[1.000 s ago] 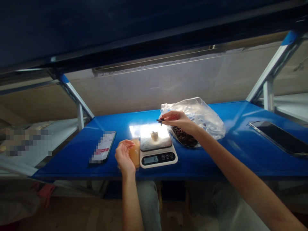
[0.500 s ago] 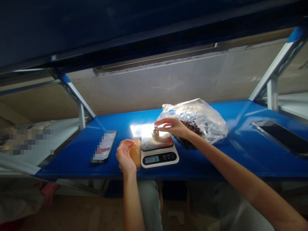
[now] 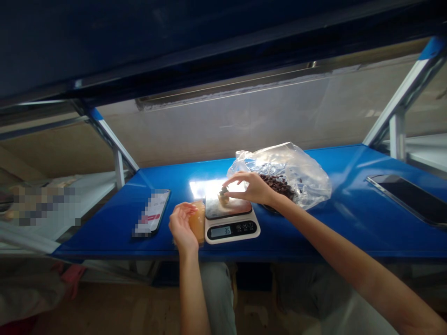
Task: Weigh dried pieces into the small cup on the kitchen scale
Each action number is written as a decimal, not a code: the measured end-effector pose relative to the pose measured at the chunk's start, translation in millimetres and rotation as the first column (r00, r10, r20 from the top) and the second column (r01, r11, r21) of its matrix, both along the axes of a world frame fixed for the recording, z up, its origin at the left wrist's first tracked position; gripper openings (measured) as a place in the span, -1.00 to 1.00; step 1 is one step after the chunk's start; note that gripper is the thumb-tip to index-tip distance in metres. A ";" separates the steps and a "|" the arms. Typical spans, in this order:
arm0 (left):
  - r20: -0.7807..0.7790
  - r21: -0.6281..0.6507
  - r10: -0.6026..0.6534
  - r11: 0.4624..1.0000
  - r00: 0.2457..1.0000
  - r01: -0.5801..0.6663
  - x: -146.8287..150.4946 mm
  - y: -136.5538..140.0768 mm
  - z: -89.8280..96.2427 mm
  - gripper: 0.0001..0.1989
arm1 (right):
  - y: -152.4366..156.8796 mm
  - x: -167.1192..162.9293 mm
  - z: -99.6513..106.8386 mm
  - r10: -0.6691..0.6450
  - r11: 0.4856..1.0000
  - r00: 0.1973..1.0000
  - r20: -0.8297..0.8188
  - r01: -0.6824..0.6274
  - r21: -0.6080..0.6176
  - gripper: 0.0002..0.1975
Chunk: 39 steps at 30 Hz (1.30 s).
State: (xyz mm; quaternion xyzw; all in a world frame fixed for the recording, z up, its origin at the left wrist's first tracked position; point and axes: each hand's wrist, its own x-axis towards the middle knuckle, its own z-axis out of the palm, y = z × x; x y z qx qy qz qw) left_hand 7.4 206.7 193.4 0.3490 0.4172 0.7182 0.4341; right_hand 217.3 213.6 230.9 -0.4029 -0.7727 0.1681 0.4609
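Observation:
A white digital scale (image 3: 230, 231) with a shiny pan stands near the table's front edge, its display reading what looks like 3.6. On the pan is a small clump of dark pieces (image 3: 224, 191), with a pale yellowish patch below it. My right hand (image 3: 249, 187) is over the pan, thumb and index finger apart beside the clump; whether a fingertip touches it, I cannot tell. My left hand (image 3: 182, 222) lies loosely curved, fingers apart, at the left edge of a stack of yellowish-brown packets (image 3: 199, 221) left of the scale.
Behind my right hand, a clear plastic bag (image 3: 310, 179) lies open with many dark pieces (image 3: 279, 185) in it. A lit phone (image 3: 153, 211) rests at left, a dark-screened phone (image 3: 407, 197) at right. A blue shelf (image 3: 209, 51) overhangs the blue table (image 3: 111, 228).
My right thumb and index finger have spread wider. The dark clump sits slightly further left and lower on the pan. My left hand and the scale reading look the same.

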 end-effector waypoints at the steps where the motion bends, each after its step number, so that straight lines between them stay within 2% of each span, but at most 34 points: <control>1: -0.004 0.001 0.000 1.000 1.000 0.000 0.0 -0.1 0.0 -0.74 | -0.5 -1.4 -0.3 -0.005 0.999 0.999 0.038 0.004 0.032 -0.82; 8: -0.032 0.006 0.003 1.000 0.999 -0.003 0.2 -0.4 -0.4 -0.74 | 2.0 -8.0 -8.7 -0.010 0.969 0.984 0.180 -0.035 0.244 -0.85; 20: -0.051 -0.004 0.021 1.000 0.998 -0.021 0.5 -0.3 0.1 -0.73 | -0.8 -5.4 -3.5 -0.077 0.959 0.955 0.287 -0.008 0.282 -0.89; 29: -0.020 -0.017 0.015 1.000 1.000 -0.015 -7.6 7.9 -0.1 -0.75 | -1.8 -4.6 -0.8 -0.084 0.971 0.958 0.275 0.016 0.239 -0.89; 31: 0.001 -0.019 0.008 1.000 1.000 -0.008 -10.4 11.8 -1.5 -0.74 | -3.0 -6.7 0.5 -0.066 0.974 0.974 0.216 0.015 0.228 -0.88; 36: 0.006 -0.037 -0.013 0.999 1.000 0.013 -11.9 16.0 -0.6 -0.67 | -2.4 -11.4 -0.8 -0.041 0.990 0.998 0.054 0.033 0.135 -0.83; 39: 0.029 -0.073 0.017 0.997 0.999 -0.015 -9.4 13.9 4.9 -0.62 | 0.9 -12.1 -3.6 -0.145 0.989 0.989 0.040 0.144 0.032 -0.85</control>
